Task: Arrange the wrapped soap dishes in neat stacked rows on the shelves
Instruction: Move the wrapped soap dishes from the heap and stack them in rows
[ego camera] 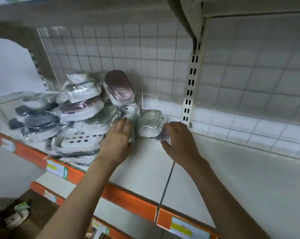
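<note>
**Both hands at the soap dishes, back of the shelf**

Left hand (119,137) reaching into the right edge of the pile of wrapped soap dishes (73,118), fingers fairly straight and pressed against crinkled plastic wrap; no clear grip visible, so open as far as can be told. Right hand (177,135) beside a small stack of two dishes, fingers curved over its right side, thumb low near the front corner. Whether closed around the stack or only resting against it: cannot tell, given the blur.

Small stack near the back wire grid (145,54), between the two hands: green-topped dish (150,122) uppermost, pink dish (163,133) under it, mostly hidden by the right hand. Just left, the loose pile, heaped and tilted: a pink-topped dish (119,87) leaning upright against the grid, another pink one and a green one lower down, a white dish with holes (80,140) at the front, dark grey ones (38,121) at the far left.

White shelf (232,169) under everything, orange front edge strip (128,197) with price labels (182,226). Slotted upright post (190,94) right of the stack. Lower shelf and a cardboard box (33,213) at bottom left.
</note>
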A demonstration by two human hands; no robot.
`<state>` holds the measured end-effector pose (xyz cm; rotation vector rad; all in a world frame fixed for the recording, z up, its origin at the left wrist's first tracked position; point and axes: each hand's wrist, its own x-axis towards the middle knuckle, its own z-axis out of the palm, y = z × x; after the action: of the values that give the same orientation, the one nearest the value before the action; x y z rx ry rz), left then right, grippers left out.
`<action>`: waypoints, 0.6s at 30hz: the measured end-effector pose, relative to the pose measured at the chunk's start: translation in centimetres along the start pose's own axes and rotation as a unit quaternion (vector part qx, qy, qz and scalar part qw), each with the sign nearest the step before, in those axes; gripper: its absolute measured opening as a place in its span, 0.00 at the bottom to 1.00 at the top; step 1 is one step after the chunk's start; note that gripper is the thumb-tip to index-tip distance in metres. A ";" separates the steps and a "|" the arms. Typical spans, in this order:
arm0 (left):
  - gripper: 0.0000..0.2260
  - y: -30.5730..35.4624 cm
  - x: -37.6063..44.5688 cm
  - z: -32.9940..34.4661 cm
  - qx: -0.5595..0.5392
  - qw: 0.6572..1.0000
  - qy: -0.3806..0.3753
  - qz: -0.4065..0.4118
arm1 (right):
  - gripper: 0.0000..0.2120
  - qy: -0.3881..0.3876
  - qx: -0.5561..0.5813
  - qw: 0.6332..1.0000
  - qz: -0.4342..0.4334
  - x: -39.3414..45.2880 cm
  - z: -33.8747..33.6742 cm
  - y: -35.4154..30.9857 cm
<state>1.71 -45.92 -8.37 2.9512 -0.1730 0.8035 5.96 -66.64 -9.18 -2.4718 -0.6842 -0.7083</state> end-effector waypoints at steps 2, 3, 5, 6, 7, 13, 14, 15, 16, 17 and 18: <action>0.34 -0.5 1.1 0.6 0.017 0.999 -0.009 0.036 | 0.25 -0.040 -0.031 0.999 -0.005 1.2 0.6 -0.6; 0.33 -0.7 1.5 0.9 0.022 0.999 -0.011 0.049 | 0.27 -0.066 -0.051 0.996 -0.005 1.8 0.9 -0.9; 0.35 -1.3 2.0 1.6 0.040 0.997 -0.020 0.062 | 0.30 -0.112 -0.101 0.989 -0.007 2.9 1.6 -1.2; 0.37 -1.4 2.2 1.8 0.056 0.996 -0.028 0.064 | 0.32 -0.133 -0.126 0.983 -0.008 3.3 2.0 -1.3; 0.39 -1.6 2.4 2.2 0.075 0.995 -0.032 0.066 | 0.33 -0.153 -0.143 0.978 -0.008 3.7 2.4 -1.4; 0.22 -1.7 2.7 4.7 0.158 0.983 0.003 0.089 | 0.38 -0.180 -0.169 0.969 0.021 4.0 4.1 -1.9; 0.19 -1.8 2.8 5.0 0.158 0.983 0.013 0.092 | 0.39 -0.173 -0.173 0.969 0.020 4.0 4.3 -2.0; 0.19 -1.8 3.0 5.4 0.152 0.984 0.019 0.095 | 0.39 -0.167 -0.176 0.970 0.018 4.1 4.6 -2.1; 0.19 -1.9 3.1 5.9 0.149 0.984 0.023 0.093 | 0.39 -0.162 -0.176 0.971 0.016 4.2 4.8 -2.3; 0.18 -2.0 3.1 6.3 0.152 0.983 0.033 0.093 | 0.40 -0.160 -0.175 0.971 0.018 4.4 5.0 -2.4; 0.18 -2.0 3.2 6.5 0.156 0.982 0.039 0.094 | 0.40 -0.159 -0.174 0.972 0.022 4.5 5.2 -2.5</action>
<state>7.94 -44.87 -12.40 3.2233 -0.3580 1.0572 9.70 -60.35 -9.74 -2.9539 -0.6618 -0.4484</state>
